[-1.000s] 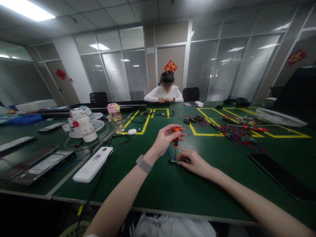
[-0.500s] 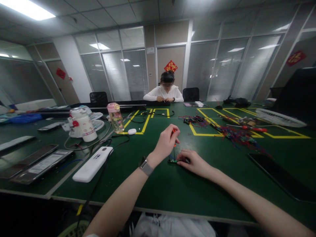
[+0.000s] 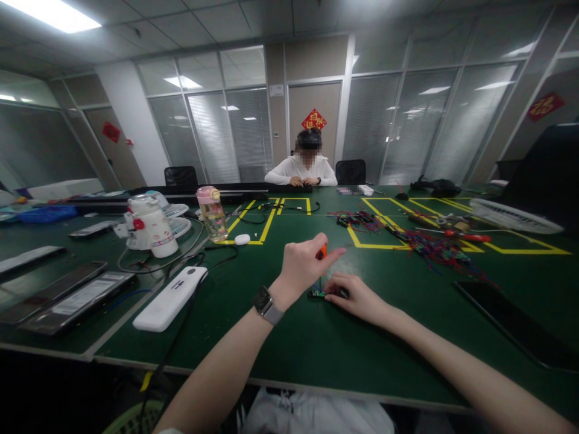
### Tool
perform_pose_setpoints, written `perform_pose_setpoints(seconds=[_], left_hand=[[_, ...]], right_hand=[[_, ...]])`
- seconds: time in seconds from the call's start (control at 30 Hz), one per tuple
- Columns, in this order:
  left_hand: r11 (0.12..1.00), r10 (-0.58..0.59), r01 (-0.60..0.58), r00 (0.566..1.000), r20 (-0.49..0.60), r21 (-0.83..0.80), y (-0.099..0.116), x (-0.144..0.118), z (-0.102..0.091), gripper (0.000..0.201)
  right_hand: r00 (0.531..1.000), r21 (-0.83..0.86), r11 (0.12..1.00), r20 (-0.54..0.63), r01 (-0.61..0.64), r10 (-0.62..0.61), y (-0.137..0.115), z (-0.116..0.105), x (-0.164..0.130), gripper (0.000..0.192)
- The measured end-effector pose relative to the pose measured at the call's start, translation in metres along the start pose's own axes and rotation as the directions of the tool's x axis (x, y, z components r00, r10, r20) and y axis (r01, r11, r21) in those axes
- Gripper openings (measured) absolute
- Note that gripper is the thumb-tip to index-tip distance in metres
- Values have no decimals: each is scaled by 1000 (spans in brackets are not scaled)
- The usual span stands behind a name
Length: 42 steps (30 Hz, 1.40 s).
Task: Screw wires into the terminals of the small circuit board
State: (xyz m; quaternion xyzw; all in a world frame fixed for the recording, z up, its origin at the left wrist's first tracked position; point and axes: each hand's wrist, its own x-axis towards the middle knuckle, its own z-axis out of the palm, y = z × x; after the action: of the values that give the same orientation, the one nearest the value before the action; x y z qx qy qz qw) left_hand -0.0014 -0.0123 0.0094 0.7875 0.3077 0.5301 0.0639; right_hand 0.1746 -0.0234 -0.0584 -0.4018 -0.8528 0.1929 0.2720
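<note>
Nearest the camera, the left hand [image 3: 302,265] is curled around the orange handle of a small screwdriver [image 3: 321,253], fingers closed on it with the forefinger stretched out toward 2 o'clock. The tool stands nearly upright: its long axis runs top to bottom, handle up, thin shaft pointing down at 6 o'clock onto a little green circuit board [image 3: 317,294] lying flat on the green desk [image 3: 289,343], just past the middle of the near edge. The right hand [image 3: 357,296] lies at 3 o'clock of the board, fingers narrowed and pressing its right end against the desk; how much of it they grip I cannot tell, since they cover that end.

The likely trouble is a slip. The tip is fine and the board small and light, so if the handle leans off vertical while being turned, the tip could skid out and scrape the board or jab the right fingertips, which sit right beside it. Too little hold-down would let the board spin with the tool.

Farther off, a white power strip [image 3: 170,299] lies at 9 o'clock, a tangle of coloured wires [image 3: 429,247] at 2 o'clock, and another person [image 3: 302,169] sits at the far end at 12 o'clock.
</note>
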Motion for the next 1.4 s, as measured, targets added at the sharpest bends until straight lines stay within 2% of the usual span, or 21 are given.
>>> perform_pose_setpoints(seconds=[0.07,0.13,0.23,0.33,0.4,0.6,1.2,1.3,1.4], left_hand=[[1000,-29,29,1000,12,8,-1,0,-3,26],[997,-66,68,996,68,-25,-2,2,-6,25],[955,-129,166,979,160,-246,-3,5,-6,29],[764,-165,302,946,279,-571,-3,9,-3,29],[673,-168,354,928,332,-650,-4,10,-2,29],[795,-175,315,937,301,-518,-6,8,-1,28],[836,-203,297,949,242,-462,-9,5,3,30],[874,-169,248,961,218,-418,-10,6,2,29],[945,-93,135,984,153,-298,-10,7,1,25]], right_hand=[[1000,-6,1000,3,0,0,0,0,0,9],[1000,-6,1000,3,1,-1,-2,-1,0,9],[1000,1,1000,6,-7,7,-3,-2,0,9],[1000,-1,1000,2,-12,12,-4,-2,0,9],[1000,-5,1000,-4,-10,10,-4,-1,1,9],[1000,-11,1000,2,-3,3,-2,-1,0,9],[1000,-9,1000,6,2,-2,-4,-1,0,8],[1000,-11,1000,7,-3,3,-5,-2,0,8],[1000,-10,1000,7,-6,6,-6,-2,0,7]])
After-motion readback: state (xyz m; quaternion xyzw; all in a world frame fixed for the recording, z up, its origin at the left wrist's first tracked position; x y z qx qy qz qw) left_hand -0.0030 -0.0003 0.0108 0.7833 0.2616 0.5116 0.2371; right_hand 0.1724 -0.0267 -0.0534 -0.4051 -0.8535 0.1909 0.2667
